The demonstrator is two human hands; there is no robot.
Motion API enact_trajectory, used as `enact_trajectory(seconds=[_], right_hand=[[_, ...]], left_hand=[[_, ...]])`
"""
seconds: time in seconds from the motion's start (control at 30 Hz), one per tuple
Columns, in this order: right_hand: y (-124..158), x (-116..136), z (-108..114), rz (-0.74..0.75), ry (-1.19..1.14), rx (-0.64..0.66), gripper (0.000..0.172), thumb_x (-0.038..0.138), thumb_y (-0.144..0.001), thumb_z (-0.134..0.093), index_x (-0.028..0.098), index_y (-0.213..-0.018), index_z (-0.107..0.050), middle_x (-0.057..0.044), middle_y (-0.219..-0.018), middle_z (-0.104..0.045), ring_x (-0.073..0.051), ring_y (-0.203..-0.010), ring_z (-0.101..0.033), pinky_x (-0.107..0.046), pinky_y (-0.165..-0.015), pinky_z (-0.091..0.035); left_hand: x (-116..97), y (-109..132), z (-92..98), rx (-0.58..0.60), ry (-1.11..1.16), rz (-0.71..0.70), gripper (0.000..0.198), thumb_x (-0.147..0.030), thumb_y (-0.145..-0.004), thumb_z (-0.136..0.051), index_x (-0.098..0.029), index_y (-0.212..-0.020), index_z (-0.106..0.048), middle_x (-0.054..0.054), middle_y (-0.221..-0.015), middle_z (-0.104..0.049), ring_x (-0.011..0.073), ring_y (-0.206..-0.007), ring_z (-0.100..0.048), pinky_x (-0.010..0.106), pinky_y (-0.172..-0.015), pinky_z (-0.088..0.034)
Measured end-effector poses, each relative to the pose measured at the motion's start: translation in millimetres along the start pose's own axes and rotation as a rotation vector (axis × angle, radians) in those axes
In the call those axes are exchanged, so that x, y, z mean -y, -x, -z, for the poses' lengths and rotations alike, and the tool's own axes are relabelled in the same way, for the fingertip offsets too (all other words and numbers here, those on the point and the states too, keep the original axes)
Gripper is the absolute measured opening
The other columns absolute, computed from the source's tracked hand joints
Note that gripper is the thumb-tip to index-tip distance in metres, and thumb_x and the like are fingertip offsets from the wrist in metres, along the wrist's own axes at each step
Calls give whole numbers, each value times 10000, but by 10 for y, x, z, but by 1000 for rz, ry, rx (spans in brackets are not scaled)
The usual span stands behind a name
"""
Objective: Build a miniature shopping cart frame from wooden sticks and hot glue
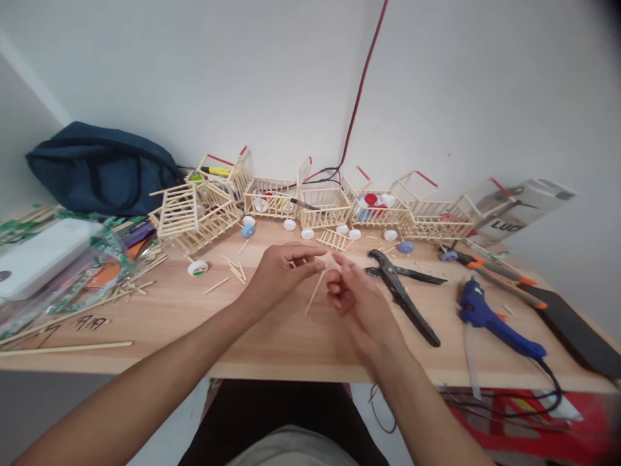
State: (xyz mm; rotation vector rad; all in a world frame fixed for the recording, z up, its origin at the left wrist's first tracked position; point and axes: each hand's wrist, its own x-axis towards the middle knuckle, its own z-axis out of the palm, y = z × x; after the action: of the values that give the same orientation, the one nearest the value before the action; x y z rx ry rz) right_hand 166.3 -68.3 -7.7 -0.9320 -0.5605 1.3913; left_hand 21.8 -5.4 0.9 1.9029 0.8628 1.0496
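Near right, we have a blue glue gun [504,331], then black pliers [409,304] beside our right hand [359,291]. Its fingers curl, narrowly parted, by our left hand's [286,272] nearly pinched fingertips; a thin stick [315,293] slants below, whose grip we cannot tell. Stick-built carts [325,217] line the far side.

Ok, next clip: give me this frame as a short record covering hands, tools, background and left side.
Left hand: above the bench, fingers toward the other hand
Right hand: facing it
Between: thin stick, slanting down; which hand grips it is unclear
Tools, right: black pliers, blue glue gun
Back: stick-built carts along the wall
Far left: blue bag, white box
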Motion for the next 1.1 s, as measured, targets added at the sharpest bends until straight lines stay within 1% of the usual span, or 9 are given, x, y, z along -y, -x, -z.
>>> enact_trajectory(seconds=[0.13, 0.27, 0.37, 0.43, 0.53, 0.63, 0.77, 0.93, 1.1], right_hand=[[35, -219, -85, -12, 83, 64, 280, 399, -787, -648, 206, -987, -617, 23, -682, -625, -79, -572, -511, -188, -500, -361], [98, 30, 143, 211, 697, 77, 394, 484, -895, -447, 216, -1149, -586, -83, -1004, -686, -180, -839, -610, -272, -605, -436], [181, 442, 726, 647, 1305, -292, 388, 443, -864, -485, 217, -1163, -584, -112, -1214, -609, -245, -1059, -569, -389, -837, -461], [276, 712, 1234, 752, 1624, -508, 458, 436, -834, -481, 176, -1204, -559, -155, -1271, -563, -302, -1167, -516, -467, -936, -420], [463, 967, 1867, 414, 2013, -638, 500, 393, -824, -401, 71, -1161, -580, -244, -1171, -593, -373, -1133, -543, -503, -927, -423], [589, 1044, 2132, 88, 2137, -724, 527, 435, -852, -331, 132, -1220, -556, -252, -1172, -581, -402, -1043, -588, -504, -836, -447], [559, 1062, 2186, 157, 2134, -695, 480, 404, -795, -426, 185, -1198, -563, -244, -1042, -576, -406, -1036, -570, -463, -857, -438], [508, 1110, 2320, 262, 2008, -688, 246, 406, -684, -526, 284, -891, -580, -126, -726, -479, -421, -915, -553, -481, -818, -420], [550, 1199, 2247, 108, 1912, -776, 201, 485, -636, -553, 345, -655, -410, -6, -636, -299, -347, -640, -518, -469, -674, -365]], left_hand=[[-78, 22, -84, 66, 301, 78, 183, -318, -768, -683, -140, -781, -727, 29, -706, -642, 128, -651, -588, 236, -607, -466], [-93, 16, -59, 1, 308, 151, 196, -320, -800, -648, -139, -738, -689, -3, -633, -589, 69, -537, -490, 185, -498, -387], [-84, 1, -21, 21, 329, 180, 232, -335, -853, -577, -142, -751, -654, -17, -605, -568, 44, -458, -421, 170, -422, -316], [-68, -8, -16, 28, 333, 188, 236, -337, -863, -559, -140, -773, -651, -15, -624, -575, 38, -448, -420, 165, -405, -302], [-22, -16, -42, 38, 338, 208, 219, -330, -854, -567, -140, -866, -676, -22, -617, -560, 39, -455, -427, 159, -409, -315], [41, -21, -79, 63, 357, 221, 242, -287, -830, -586, -148, -1004, -680, -12, -654, -593, 50, -497, -463, 163, -447, -362], [103, -24, -102, 72, 325, 226, 250, -287, -824, -579, -143, -992, -697, 7, -679, -618, 49, -499, -464, 165, -457, -378], [101, -25, -91, 68, 299, 229, 258, -292, -818, -582, -128, -970, -711, 26, -684, -639, 51, -496, -467, 163, -452, -385], [52, -15, -68, 47, 270, 231, 232, -264, -786, -619, -141, -948, -732, 25, -707, -678, 52, -505, -473, 173, -483, -393]])
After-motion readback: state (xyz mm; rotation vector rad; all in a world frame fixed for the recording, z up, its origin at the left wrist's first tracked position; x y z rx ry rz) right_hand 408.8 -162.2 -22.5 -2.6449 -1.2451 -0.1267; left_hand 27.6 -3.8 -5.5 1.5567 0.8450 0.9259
